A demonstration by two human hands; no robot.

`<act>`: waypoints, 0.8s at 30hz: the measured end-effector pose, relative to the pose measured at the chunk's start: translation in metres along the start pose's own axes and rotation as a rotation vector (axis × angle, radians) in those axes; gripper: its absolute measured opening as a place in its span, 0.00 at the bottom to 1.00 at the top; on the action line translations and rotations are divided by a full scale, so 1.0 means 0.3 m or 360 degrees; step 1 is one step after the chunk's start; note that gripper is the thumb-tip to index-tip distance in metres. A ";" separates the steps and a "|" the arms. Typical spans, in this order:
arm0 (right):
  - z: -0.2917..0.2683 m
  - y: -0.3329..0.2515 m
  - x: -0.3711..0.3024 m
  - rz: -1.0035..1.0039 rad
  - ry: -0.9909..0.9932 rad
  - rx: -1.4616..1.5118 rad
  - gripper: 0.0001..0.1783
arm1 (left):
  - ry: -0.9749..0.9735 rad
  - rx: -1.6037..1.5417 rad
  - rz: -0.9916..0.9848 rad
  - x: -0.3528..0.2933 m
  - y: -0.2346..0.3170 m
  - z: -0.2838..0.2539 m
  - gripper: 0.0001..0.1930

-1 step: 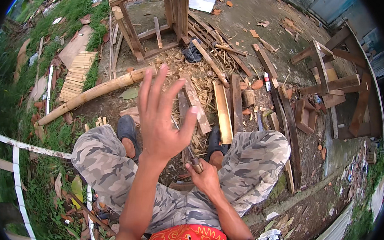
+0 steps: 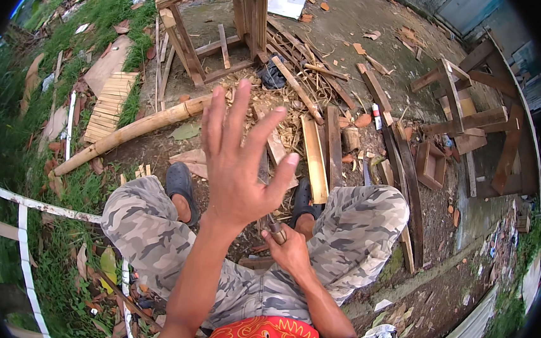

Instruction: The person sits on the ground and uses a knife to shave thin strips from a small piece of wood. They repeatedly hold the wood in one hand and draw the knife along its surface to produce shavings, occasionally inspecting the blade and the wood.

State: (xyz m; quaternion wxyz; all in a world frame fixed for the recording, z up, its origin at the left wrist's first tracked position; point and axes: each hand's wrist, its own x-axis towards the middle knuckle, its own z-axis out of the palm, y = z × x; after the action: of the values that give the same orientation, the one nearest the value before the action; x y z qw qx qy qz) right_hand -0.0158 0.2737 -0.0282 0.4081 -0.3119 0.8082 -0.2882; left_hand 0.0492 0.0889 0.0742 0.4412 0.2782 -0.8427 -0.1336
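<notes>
My left hand (image 2: 239, 160) is raised in front of me with its fingers spread, holding nothing. Low between my knees, my right hand (image 2: 290, 247) is closed around the wooden handle of a knife (image 2: 276, 229). Its narrow metal blade points away from me, and my left hand hides most of it. Beyond the hands, a split bamboo piece (image 2: 313, 163) lies between dark wooden boards (image 2: 334, 145). A flat plank (image 2: 282, 147) on the ground is partly covered by my left hand.
A long bamboo pole (image 2: 127, 133) slants across the left, near a stack of bamboo slats (image 2: 110, 107). A wooden frame stand (image 2: 250, 21) rises at the back amid shavings. On the right are a small wooden box (image 2: 431, 164) and a wooden stool (image 2: 457, 101) on its side.
My left hand has shifted slightly up and to the right, covering more of the plank and the blade. My right hand stays in place on the knife.
</notes>
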 end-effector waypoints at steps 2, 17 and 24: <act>0.002 0.008 0.003 -0.0094 0.0017 0.0011 0.20 | -0.0032 0.0017 0.0217 -0.003 0.049 0.050 0.31; 0.043 -0.020 0.007 -0.0065 0.0001 -0.0043 0.20 | -0.0937 0.0490 0.0847 0.040 0.004 0.118 0.38; 0.038 -0.051 0.046 -0.0212 0.0063 -0.0033 0.21 | -0.0694 -0.0045 0.0864 0.026 -0.023 0.180 0.38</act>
State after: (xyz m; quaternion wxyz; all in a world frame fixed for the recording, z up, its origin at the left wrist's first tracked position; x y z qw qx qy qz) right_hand -0.0087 0.2513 -0.0295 0.3686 -0.3635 0.7966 -0.3124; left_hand 0.0041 0.0777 0.0450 0.2741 0.0028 -0.9584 -0.0793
